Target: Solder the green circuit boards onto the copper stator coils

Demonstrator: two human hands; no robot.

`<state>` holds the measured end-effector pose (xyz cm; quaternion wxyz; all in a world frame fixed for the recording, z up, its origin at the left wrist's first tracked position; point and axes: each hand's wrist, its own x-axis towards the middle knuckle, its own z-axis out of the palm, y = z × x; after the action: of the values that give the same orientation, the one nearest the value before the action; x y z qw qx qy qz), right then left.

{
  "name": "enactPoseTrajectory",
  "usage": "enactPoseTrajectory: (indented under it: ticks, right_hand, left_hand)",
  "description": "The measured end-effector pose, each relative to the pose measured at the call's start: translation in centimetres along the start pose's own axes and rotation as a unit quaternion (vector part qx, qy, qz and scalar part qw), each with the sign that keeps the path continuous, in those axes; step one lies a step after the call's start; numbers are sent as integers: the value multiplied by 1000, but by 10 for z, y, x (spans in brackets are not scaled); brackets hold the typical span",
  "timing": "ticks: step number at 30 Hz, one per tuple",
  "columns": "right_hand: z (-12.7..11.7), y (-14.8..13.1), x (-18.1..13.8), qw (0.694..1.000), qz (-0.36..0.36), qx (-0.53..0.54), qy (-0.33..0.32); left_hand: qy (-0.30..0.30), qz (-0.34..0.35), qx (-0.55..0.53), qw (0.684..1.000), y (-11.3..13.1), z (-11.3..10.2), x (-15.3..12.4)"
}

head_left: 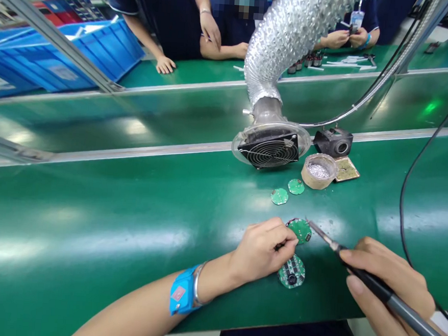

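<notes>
My right hand (392,292) is closed around the dark handle of a soldering iron (362,275). The iron's tip points left and sits close to the right edge of a round green circuit board (300,230). At that board's left edge, my left hand (266,245) is pinched, with its fingertips on the board; the palm side is hidden. Just below lies another round circuit board (292,272) with dark components, partly covered by the left hand. Two smaller green boards (279,196) lie farther back. A blue wrist strap (182,290) circles my left wrist.
A fume extractor (273,151) hangs on a silver duct (278,44) above the bench. Beyond the small boards stand a round tub of metal shavings (318,172), a square tin (346,169) and a black holder (334,141). A cable (408,201) runs down the right. Several co-workers sit opposite.
</notes>
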<state>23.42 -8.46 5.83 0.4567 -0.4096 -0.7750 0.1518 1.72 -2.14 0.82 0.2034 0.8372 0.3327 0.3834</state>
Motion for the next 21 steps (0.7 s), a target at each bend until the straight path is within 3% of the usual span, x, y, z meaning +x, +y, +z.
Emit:
enactPoseTrajectory:
  ticks: [7, 21]
  right_hand:
    - [0, -13, -5, 997, -9, -52, -51]
    - [8, -2, -24, 996, -33, -48, -61]
  left_hand:
    - [-2, 0, 2, 1000, 1, 0, 1]
    - [-9, -2, -4, 1000, 0, -1, 1]
